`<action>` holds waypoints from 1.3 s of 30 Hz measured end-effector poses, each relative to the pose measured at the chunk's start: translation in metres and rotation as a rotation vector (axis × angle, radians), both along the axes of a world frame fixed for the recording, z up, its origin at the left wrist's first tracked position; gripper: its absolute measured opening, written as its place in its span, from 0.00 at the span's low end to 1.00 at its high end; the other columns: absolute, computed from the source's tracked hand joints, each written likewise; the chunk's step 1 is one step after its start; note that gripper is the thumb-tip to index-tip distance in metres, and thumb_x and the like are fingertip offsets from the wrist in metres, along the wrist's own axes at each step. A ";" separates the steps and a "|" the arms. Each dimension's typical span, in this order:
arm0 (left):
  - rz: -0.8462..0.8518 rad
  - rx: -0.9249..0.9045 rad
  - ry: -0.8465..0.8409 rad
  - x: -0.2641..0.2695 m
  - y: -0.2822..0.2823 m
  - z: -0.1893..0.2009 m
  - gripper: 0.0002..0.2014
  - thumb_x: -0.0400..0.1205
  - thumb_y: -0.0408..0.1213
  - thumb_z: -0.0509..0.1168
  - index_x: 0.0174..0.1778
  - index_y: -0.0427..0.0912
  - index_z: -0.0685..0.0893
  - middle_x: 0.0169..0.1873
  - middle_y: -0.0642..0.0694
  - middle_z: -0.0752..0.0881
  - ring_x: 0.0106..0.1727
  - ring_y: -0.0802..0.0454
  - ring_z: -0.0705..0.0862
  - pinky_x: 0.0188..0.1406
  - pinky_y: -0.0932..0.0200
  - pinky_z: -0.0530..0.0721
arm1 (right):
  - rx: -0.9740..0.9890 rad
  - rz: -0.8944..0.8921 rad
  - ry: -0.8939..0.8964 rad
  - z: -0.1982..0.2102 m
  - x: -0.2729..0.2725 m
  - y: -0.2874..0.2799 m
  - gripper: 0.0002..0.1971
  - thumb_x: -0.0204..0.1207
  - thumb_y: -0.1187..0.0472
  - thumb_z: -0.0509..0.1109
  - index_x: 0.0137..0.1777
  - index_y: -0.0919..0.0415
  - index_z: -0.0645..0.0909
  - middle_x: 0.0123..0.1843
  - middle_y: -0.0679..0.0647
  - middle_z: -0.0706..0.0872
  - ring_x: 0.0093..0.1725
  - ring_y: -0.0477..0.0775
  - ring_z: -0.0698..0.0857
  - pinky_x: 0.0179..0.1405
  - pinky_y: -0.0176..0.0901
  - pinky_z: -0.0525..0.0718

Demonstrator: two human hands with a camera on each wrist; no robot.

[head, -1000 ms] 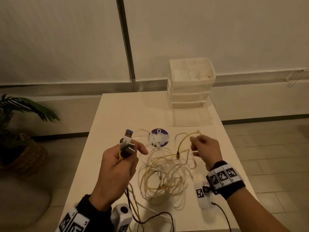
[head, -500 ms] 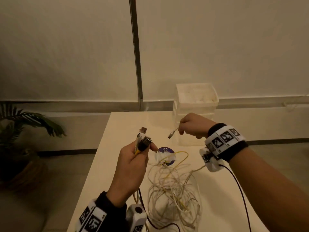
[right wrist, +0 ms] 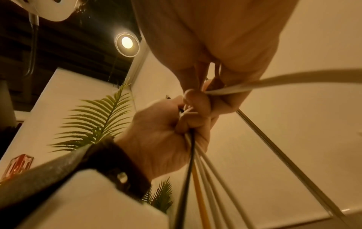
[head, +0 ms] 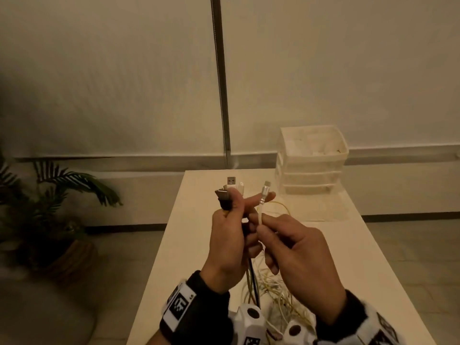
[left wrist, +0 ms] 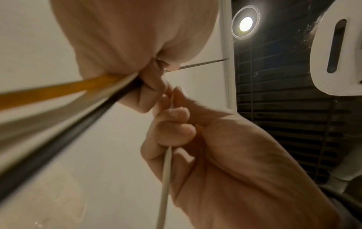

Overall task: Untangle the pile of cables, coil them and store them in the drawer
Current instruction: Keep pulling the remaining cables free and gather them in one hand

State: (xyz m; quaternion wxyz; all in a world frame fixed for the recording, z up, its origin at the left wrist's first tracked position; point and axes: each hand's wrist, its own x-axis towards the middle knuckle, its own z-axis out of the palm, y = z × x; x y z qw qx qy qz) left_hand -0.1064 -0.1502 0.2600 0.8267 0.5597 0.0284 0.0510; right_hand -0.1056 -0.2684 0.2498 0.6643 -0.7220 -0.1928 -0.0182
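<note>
My left hand [head: 232, 235] is raised over the table and grips a bundle of cable ends [head: 230, 189]: a black plug, a silver USB plug and a white one stick up above the fist. Black, yellow and white cables [right wrist: 197, 178] hang down from it. My right hand [head: 286, 242] pinches a white cable [head: 260, 212] just below its small silver connector [head: 264, 191], which leans on the left forefinger. The tangled pile of white and yellow cables [head: 278, 290] lies on the table below both hands. The white drawer unit [head: 312, 160] stands at the table's far right.
The white table [head: 194, 232] runs away from me toward a pale wall. A potted palm [head: 49, 195] stands on the floor to the left. A clear drawer or tray [head: 321, 207] lies in front of the drawer unit.
My right hand came back from the far right with the white cable's end and brought it against my left hand. Both hands rose and the view tilted upward.
</note>
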 end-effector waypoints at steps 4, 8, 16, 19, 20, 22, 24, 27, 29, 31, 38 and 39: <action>-0.031 0.030 -0.029 -0.001 -0.008 -0.009 0.34 0.74 0.70 0.58 0.54 0.43 0.90 0.25 0.40 0.65 0.27 0.48 0.60 0.25 0.51 0.55 | -0.261 -0.127 -0.229 -0.008 -0.001 0.000 0.11 0.78 0.57 0.66 0.52 0.45 0.88 0.34 0.46 0.81 0.35 0.48 0.82 0.35 0.34 0.77; -0.018 0.081 -0.083 -0.001 -0.013 -0.017 0.29 0.70 0.65 0.71 0.52 0.42 0.90 0.29 0.34 0.74 0.35 0.40 0.72 0.33 0.45 0.70 | -0.485 -0.136 -0.406 -0.009 0.002 -0.002 0.13 0.77 0.57 0.60 0.38 0.56 0.84 0.35 0.46 0.79 0.34 0.44 0.78 0.34 0.32 0.75; 0.288 0.122 -0.089 0.014 0.016 0.002 0.24 0.77 0.58 0.57 0.29 0.40 0.79 0.22 0.45 0.76 0.24 0.50 0.76 0.26 0.55 0.76 | -0.436 -0.036 -0.494 -0.025 -0.001 -0.013 0.16 0.81 0.56 0.63 0.67 0.51 0.83 0.36 0.46 0.83 0.36 0.45 0.82 0.38 0.41 0.81; 0.302 -0.053 -0.147 0.017 0.049 0.023 0.22 0.83 0.56 0.55 0.29 0.43 0.71 0.23 0.46 0.71 0.25 0.50 0.77 0.25 0.52 0.84 | -0.392 0.180 -0.225 -0.049 0.015 -0.034 0.10 0.81 0.56 0.66 0.55 0.54 0.88 0.33 0.43 0.83 0.33 0.41 0.82 0.37 0.38 0.81; 0.329 -0.060 -0.153 0.017 0.062 0.031 0.23 0.85 0.55 0.54 0.29 0.44 0.69 0.23 0.48 0.67 0.22 0.53 0.71 0.20 0.59 0.76 | -0.438 0.247 -0.092 -0.059 0.024 -0.042 0.09 0.81 0.56 0.66 0.48 0.55 0.88 0.31 0.44 0.83 0.31 0.40 0.81 0.36 0.39 0.80; 0.392 -0.038 -0.182 0.015 0.087 0.043 0.23 0.87 0.55 0.52 0.28 0.47 0.68 0.22 0.51 0.63 0.20 0.56 0.61 0.15 0.63 0.60 | -0.557 0.325 0.083 -0.080 0.038 -0.058 0.13 0.82 0.55 0.65 0.38 0.55 0.84 0.28 0.45 0.81 0.28 0.41 0.78 0.34 0.44 0.79; 0.384 0.060 -0.204 0.010 0.099 0.048 0.23 0.86 0.57 0.55 0.28 0.48 0.69 0.21 0.52 0.63 0.20 0.57 0.60 0.15 0.64 0.59 | -0.588 0.293 0.135 -0.093 0.049 -0.068 0.15 0.83 0.54 0.65 0.32 0.52 0.80 0.24 0.42 0.78 0.26 0.40 0.75 0.33 0.44 0.76; 0.182 0.533 -0.211 0.004 0.080 0.035 0.16 0.79 0.52 0.67 0.28 0.48 0.81 0.21 0.55 0.75 0.20 0.54 0.69 0.18 0.61 0.68 | -0.514 0.168 0.092 -0.083 0.058 -0.069 0.18 0.82 0.54 0.65 0.29 0.50 0.77 0.22 0.41 0.75 0.25 0.41 0.72 0.32 0.39 0.72; 0.027 0.947 -0.238 0.000 0.053 0.019 0.09 0.75 0.47 0.67 0.38 0.49 0.90 0.31 0.53 0.89 0.33 0.52 0.86 0.32 0.52 0.83 | -0.454 0.163 0.071 -0.064 0.059 -0.064 0.18 0.82 0.55 0.65 0.28 0.52 0.78 0.22 0.43 0.75 0.25 0.44 0.71 0.31 0.38 0.71; -0.090 1.156 -0.292 -0.001 0.028 0.003 0.13 0.77 0.46 0.63 0.49 0.49 0.91 0.39 0.50 0.92 0.42 0.53 0.88 0.42 0.51 0.84 | -0.396 0.208 0.083 -0.047 0.057 -0.058 0.17 0.83 0.57 0.64 0.31 0.58 0.80 0.24 0.47 0.75 0.26 0.48 0.72 0.30 0.41 0.70; 0.023 1.093 -0.250 0.008 -0.007 -0.023 0.10 0.75 0.29 0.60 0.32 0.47 0.81 0.23 0.52 0.81 0.27 0.52 0.76 0.24 0.63 0.67 | -0.117 0.211 0.075 0.003 0.054 -0.064 0.19 0.83 0.59 0.63 0.33 0.72 0.77 0.26 0.60 0.77 0.27 0.52 0.75 0.32 0.35 0.77; 0.070 1.039 -0.269 0.010 -0.006 -0.022 0.10 0.74 0.30 0.59 0.32 0.46 0.82 0.22 0.54 0.80 0.26 0.54 0.76 0.23 0.65 0.67 | -0.121 0.232 0.070 0.004 0.053 -0.065 0.17 0.84 0.60 0.62 0.35 0.68 0.79 0.28 0.60 0.79 0.28 0.52 0.77 0.33 0.35 0.78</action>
